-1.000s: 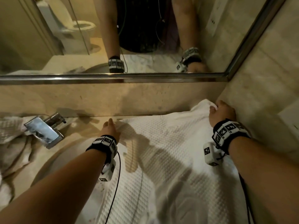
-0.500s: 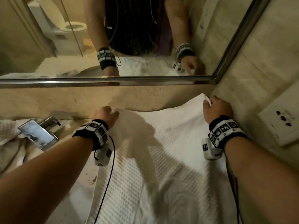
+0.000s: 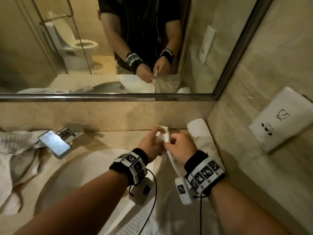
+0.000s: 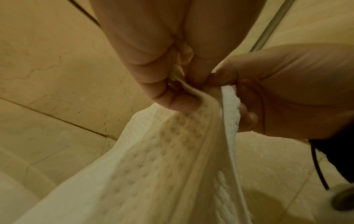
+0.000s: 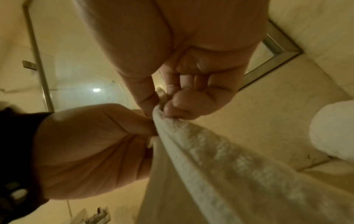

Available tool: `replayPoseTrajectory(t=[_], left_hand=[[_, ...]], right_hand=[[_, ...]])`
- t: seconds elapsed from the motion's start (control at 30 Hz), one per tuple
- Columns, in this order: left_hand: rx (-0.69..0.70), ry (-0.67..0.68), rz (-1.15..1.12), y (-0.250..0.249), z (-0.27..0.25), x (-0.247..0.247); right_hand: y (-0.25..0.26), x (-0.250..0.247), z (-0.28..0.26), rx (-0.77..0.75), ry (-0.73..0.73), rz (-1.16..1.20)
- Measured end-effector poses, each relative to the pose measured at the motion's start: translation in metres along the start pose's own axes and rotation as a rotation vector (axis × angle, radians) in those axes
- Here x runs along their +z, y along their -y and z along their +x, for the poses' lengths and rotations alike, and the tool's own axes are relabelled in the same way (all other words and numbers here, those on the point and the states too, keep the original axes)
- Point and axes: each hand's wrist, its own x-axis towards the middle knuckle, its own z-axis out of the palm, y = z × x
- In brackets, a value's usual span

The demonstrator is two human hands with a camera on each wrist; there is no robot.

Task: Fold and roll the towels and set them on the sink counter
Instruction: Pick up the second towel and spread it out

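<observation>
A white waffle-weave towel (image 3: 166, 138) hangs doubled over the counter, its two top corners brought together in front of me. My left hand (image 3: 153, 144) pinches one corner (image 4: 184, 84) and my right hand (image 3: 179, 146) pinches the other (image 5: 161, 115), the hands touching each other. The cloth (image 4: 153, 174) drapes down from them toward the counter; its lower end is hidden by my arms. A rolled white towel (image 3: 200, 131) lies against the right wall in the back corner, also showing in the right wrist view (image 5: 333, 133).
A chrome faucet (image 3: 55, 141) stands at the back left of the round basin (image 3: 76, 180). Crumpled towels (image 3: 15, 158) lie on the counter's left side. A mirror (image 3: 105, 48) runs along the back, and a white wall socket panel (image 3: 284, 119) sits on the right wall.
Both hands lifted the towel's far corners off the counter and brought them together, folding the spread towel in half. The rolled towel in the corner came into sight.
</observation>
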Motion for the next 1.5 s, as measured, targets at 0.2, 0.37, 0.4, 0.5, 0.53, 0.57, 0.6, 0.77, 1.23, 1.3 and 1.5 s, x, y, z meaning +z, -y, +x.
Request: replayPoseTrajectory(t=[0.2,0.37,0.4,0.5,0.53,0.57,0.6,0.77,1.23,1.3,1.5], left_hand=[[0.106,-0.069,-0.009,-0.001,-0.011,-0.006],[0.096,-0.094,0.073,0.001,-0.009,-0.011],[0.095,-0.091,0.095,0.001,-0.010,-0.013],[0.061,-0.050,0.110,0.000,-0.014,-0.014],[0.036,-0.031,0.096,0.000,-0.015,-0.014],[0.009,-0.016,0.066,0.001,-0.016,-0.014],[-0.014,-0.008,0.020,0.003,-0.016,-0.015],[0.005,-0.050,-0.011,0.013,-0.017,-0.028],[0.252,0.050,0.503,0.007,-0.040,-0.043],[0.276,0.055,0.507,0.004,-0.042,-0.043],[0.340,0.066,0.532,-0.007,-0.052,-0.053]], right_hand=[[-0.001,0.005,-0.005,-0.053,-0.021,-0.019],[0.006,0.009,-0.014,-0.122,-0.078,-0.103],[0.008,0.009,-0.018,-0.146,-0.084,-0.157],[0.015,0.006,-0.028,-0.214,-0.089,-0.249],[0.017,0.007,-0.030,-0.218,-0.073,-0.215],[0.018,0.008,-0.032,-0.219,-0.058,-0.164],[0.018,0.010,-0.033,-0.214,-0.037,-0.098],[0.003,-0.007,-0.018,-0.077,0.177,0.298],[-0.026,0.018,0.140,-0.309,0.654,-0.672],[-0.025,0.033,0.144,-0.284,0.691,-0.719],[-0.032,0.026,0.146,-0.241,0.685,-0.789]])
